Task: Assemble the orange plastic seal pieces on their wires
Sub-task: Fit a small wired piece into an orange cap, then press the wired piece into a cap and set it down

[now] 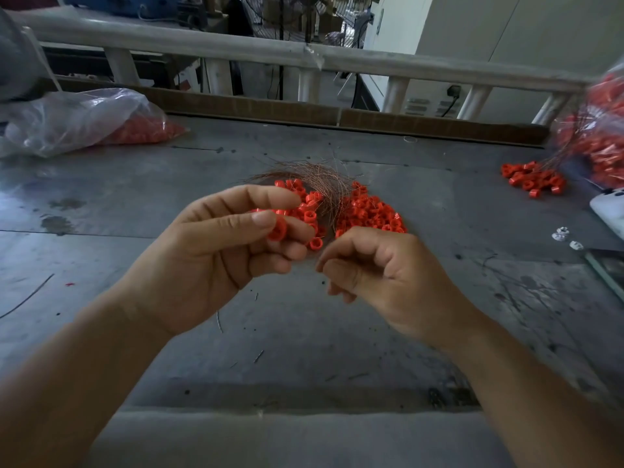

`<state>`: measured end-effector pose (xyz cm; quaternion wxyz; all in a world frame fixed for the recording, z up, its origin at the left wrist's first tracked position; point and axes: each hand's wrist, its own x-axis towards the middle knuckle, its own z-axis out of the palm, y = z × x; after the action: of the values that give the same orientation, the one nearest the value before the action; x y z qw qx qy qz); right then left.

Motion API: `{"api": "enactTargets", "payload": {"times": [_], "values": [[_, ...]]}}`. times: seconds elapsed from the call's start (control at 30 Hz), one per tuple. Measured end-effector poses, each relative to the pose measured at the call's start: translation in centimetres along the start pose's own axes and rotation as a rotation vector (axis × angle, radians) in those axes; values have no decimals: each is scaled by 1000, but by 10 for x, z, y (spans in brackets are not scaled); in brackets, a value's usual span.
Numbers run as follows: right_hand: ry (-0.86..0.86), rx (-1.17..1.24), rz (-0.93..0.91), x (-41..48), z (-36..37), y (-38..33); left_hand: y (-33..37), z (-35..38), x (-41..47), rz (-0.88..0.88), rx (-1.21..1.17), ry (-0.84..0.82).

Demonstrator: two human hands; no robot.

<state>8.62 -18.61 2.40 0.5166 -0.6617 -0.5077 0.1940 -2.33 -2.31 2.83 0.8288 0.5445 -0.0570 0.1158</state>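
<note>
The pile of small orange plastic ring-shaped seal pieces (368, 212) lies in the middle of the grey, stained metal bench (135, 204), and everything else is placed from it. A loose bundle of thin copper-coloured wires (314, 177) lies across the pile's far and left part, its strands fanning out over the pieces. Just in front of the pile, raised above the bench, the left hand (216, 244) pinches one orange ring piece (277, 229) between thumb and curled fingers, its grip closed on that piece. To the right of it, also in front of the pile, the right hand (381, 275) has its fingers curled and thumb and forefinger tips drawn together in a narrow grip; I cannot tell whether a wire sits between them. Far to the left of the pile a crumpled clear plastic bag (77, 119) holds more orange pieces. Well to the right of the pile sits a smaller heap of orange pieces with wires attached (531, 179), and beyond it another clear bag of orange pieces (601, 140), blurred. A few small white pieces (562, 233) lie to the pile's right, nearer than that heap.
</note>
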Motion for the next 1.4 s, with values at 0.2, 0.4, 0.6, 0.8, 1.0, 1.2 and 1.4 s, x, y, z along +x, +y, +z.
{"api": "enactTargets", "payload": {"times": [0.2, 0.4, 0.6, 0.8, 1.0, 1.2, 1.4], "values": [[-58, -226, 75, -2, -17, -2, 6, -8, -3, -96, 565, 79], [-441, -498, 236, -4, -8, 0, 6, -13, -5, -512, 1095, -298], [-472, -648, 226, -2, -5, 6, -4, -21, 1, -445, 1143, -154], [-453, -646, 234, -2, -8, 9, -14, -30, 5, -344, 1135, 75], [-298, -632, 168, 2, 7, 8, -32, -48, 19, -20, 1458, 529], [-350, -664, 72, 1, 29, 8, -39, -57, 26, -76, 1522, 476], [-387, -651, 27, -1, 29, 8, -39, -52, 26, -90, 1511, 453]]}}
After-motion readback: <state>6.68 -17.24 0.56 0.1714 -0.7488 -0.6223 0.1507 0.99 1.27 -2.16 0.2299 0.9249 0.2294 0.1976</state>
